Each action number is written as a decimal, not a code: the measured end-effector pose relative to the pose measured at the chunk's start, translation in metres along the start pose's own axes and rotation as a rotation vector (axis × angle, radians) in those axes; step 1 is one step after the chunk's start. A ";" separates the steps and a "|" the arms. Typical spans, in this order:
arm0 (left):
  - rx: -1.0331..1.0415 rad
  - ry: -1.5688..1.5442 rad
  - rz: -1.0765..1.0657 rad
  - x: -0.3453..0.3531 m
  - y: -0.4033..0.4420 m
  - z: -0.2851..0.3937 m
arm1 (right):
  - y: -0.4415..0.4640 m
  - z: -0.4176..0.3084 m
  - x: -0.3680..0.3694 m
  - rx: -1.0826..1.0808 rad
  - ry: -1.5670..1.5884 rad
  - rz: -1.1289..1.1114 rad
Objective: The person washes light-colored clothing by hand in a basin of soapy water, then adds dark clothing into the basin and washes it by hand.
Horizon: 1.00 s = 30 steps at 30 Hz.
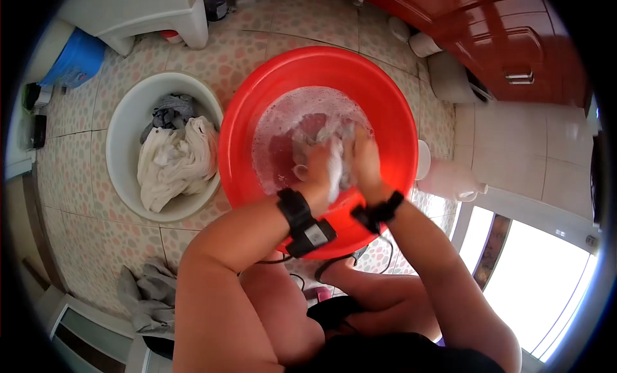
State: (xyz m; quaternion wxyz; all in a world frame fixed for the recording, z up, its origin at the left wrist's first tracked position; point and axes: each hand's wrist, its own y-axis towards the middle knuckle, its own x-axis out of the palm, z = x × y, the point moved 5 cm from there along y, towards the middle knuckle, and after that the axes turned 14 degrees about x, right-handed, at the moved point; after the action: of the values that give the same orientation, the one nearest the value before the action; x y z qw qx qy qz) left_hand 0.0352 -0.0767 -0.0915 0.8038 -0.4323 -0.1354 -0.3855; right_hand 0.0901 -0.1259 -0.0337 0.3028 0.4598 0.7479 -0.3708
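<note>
A red basin [250, 77] of sudsy water [289, 106] stands between my legs. Inside it, a wet whitish-grey cloth [335, 164] is bunched up between my two hands. My left hand [316, 167] is closed on the cloth from the left, somewhat smeared by motion. On the opposite side my right hand [365, 159] grips the same cloth, its fingers pointing toward the far rim and partly blurred. Foam covers part of the water, and the cloth's lower end is hidden in it. Black straps with small devices circle both wrists.
Left of the basin, a white tub [119, 148] holds cream cloth [177, 161] and a dark grey piece [172, 112]. Grey fabric [151, 292] lies at lower left. A pinkish plastic jug [450, 177] lies right of the basin. Red cabinets [488, 45] line the upper right.
</note>
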 end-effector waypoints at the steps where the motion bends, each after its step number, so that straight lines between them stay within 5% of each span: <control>1: -0.039 0.016 -0.121 0.010 -0.009 -0.007 | 0.021 0.021 -0.004 0.051 -0.001 0.029; 3: 0.035 -0.063 -0.156 0.017 -0.005 0.002 | 0.033 0.032 -0.013 0.100 0.001 0.059; 5: -0.014 0.072 -0.266 0.025 -0.017 0.051 | 0.018 0.032 -0.029 0.148 0.377 -0.011; 9: 0.638 0.222 -0.061 0.007 0.001 0.096 | 0.014 0.032 -0.080 0.252 0.762 -0.031; 12: 0.781 0.350 -0.075 -0.018 0.023 0.096 | 0.011 0.058 -0.101 0.185 1.045 -0.077; 17: 0.728 0.280 0.045 -0.037 0.021 0.133 | -0.014 0.061 -0.145 0.218 1.043 -0.039; 18: 0.929 0.492 0.105 -0.047 0.030 0.136 | -0.017 0.064 -0.153 0.233 1.035 -0.032; 22: 1.051 0.604 0.165 -0.032 0.013 0.157 | -0.026 0.067 -0.182 0.197 1.043 -0.038; 23: 1.059 0.603 0.151 -0.027 0.005 0.164 | -0.029 0.064 -0.187 0.170 1.028 -0.062; 25: 0.755 0.212 0.006 -0.010 -0.009 0.173 | -0.037 0.048 -0.198 0.173 1.227 -0.109; 26: 0.758 0.208 0.007 -0.015 -0.001 0.173 | -0.041 0.041 -0.200 0.182 1.419 -0.174; 30: 0.664 0.189 -0.099 0.001 -0.008 0.189 | -0.054 0.039 -0.218 0.167 1.363 -0.082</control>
State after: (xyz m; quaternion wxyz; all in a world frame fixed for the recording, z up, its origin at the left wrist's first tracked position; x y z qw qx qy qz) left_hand 0.0517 0.0710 0.0251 0.8900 -0.1025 -0.1994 -0.3970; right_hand 0.1313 -0.2761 0.1333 -0.2861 0.5837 0.7570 -0.0662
